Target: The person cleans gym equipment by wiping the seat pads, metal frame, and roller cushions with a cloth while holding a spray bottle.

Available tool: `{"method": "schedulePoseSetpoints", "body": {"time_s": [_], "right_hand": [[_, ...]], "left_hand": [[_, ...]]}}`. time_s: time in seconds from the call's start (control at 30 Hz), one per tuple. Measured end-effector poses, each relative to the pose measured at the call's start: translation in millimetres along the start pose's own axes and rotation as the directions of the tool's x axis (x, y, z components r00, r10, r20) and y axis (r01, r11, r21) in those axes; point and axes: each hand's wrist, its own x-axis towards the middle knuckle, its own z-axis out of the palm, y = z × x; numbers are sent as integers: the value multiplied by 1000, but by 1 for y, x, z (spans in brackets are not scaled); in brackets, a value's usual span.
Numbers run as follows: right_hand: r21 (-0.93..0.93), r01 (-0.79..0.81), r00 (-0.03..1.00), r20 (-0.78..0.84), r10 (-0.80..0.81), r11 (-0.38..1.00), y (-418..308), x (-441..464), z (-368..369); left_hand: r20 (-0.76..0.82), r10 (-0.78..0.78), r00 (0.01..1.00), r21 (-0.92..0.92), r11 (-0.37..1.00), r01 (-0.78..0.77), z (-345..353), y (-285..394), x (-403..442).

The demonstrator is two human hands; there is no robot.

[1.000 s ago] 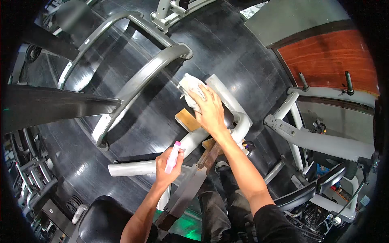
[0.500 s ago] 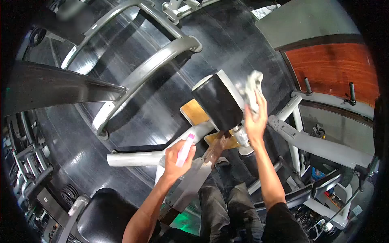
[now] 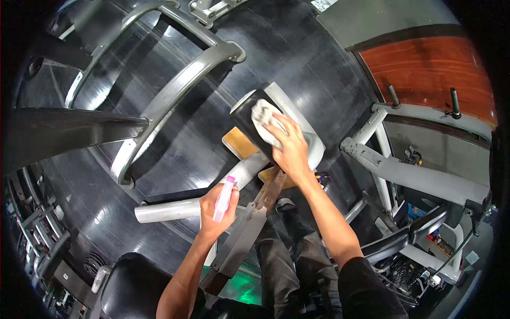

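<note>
A black cylindrical pad [image 3: 247, 118] with a pale end cap sits on the machine in front of me. My right hand [image 3: 289, 143] presses a crumpled white cloth [image 3: 264, 121] against the pad's upper surface, with fingers closed round the cloth. Lower and to the left, my left hand [image 3: 219, 209] is wrapped around a small translucent bottle [image 3: 222, 202] with a pink top. The bottle is tilted slightly and held above the pale frame tube [image 3: 241, 173]. Yellowish footplates [image 3: 239, 142] show beneath the pad.
A curved grey metal frame [image 3: 178, 80] stands at the upper left. A black seat [image 3: 135, 290] is at the lower left. On the right are a pale machine frame [image 3: 419, 178] and a reddish wooden panel [image 3: 425, 74]. A dark beam [image 3: 239, 242] runs between my arms.
My right hand with the cloth has gone from the pad to its right side and back onto the pad. My left hand still holds the bottle; the view has shifted slightly.
</note>
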Motion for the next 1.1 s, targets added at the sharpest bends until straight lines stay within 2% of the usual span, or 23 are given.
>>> {"method": "schedulePoseSetpoints", "body": {"time_s": [0.13, 0.2, 0.27, 0.3, 0.4, 0.47, 0.53, 0.6, 0.63, 0.7, 0.8, 0.87, 0.93, 0.97, 1.0, 1.07, 1.1], "right_hand": [[-75, -57, 996, 62, 62, 996, 20, -65, -31], [194, -303, 950, -22, 313, 933, 56, -89, -31], [346, -557, 798, -27, 602, 755, 70, -80, -41], [385, -563, 772, -71, 632, 731, 68, -66, -48], [487, -345, 805, -287, 519, 803, 69, -21, -36], [377, -180, 875, -361, 323, 909, 40, 13, -21], [240, -181, 979, -45, 197, 954, 18, 22, -1], [101, -60, 997, -38, 64, 993, 6, 8, 6], [114, -137, 990, 2, 138, 984, 9, 0, 2], [75, -157, 988, 16, 156, 985, 14, -30, -13], [14, -167, 985, 46, 166, 986, 33, -64, -27], [14, -276, 957, 96, 274, 961, 39, -68, -38], [165, -452, 891, 34, 453, 877, 66, -52, -28], [234, -599, 797, 83, 598, 766, 75, -36, -26], [249, -574, 805, -7, 594, 780, 90, -24, -12], [369, -567, 813, 112, 571, 736, 121, -4, 27], [373, -569, 812, 119, 571, 733, 119, 1, 29]], "left_hand": [[12, 10, 1000, 34, 999, -11, 1, 2, -2], [14, -10, 1000, 31, 999, 10, 1, 4, -2], [26, -30, 999, 32, 999, 29, 0, 2, -2], [12, -17, 1000, 25, 1000, 16, 0, 1, -1], [4, -4, 1000, 41, 999, 4, -3, -1, 0], [21, 1, 1000, 60, 998, -2, -3, -3, 1], [-15, 17, 1000, 3, 1000, -17, -2, -6, 0], [20, 30, 999, 59, 998, -31, -6, -8, -3], [18, -26, 1000, 55, 998, 25, -7, -8, -2], [14, -145, 989, -6, 989, 145, -7, 1, 1], [-10, -110, 994, -5, 994, 110, -6, -6, 0], [-22, -65, 998, 40, 997, 66, -7, -6, 2], [-34, -37, 999, 55, 998, 38, -6, -5, 2], [-41, -52, 998, 47, 997, 54, -8, -3, 3], [-40, -52, 998, 52, 997, 54, -9, -3, 4], [-66, -141, 988, -16, 990, 141, -10, -3, 5], [-67, -146, 987, -9, 989, 145, -9, -4, 4]]}}
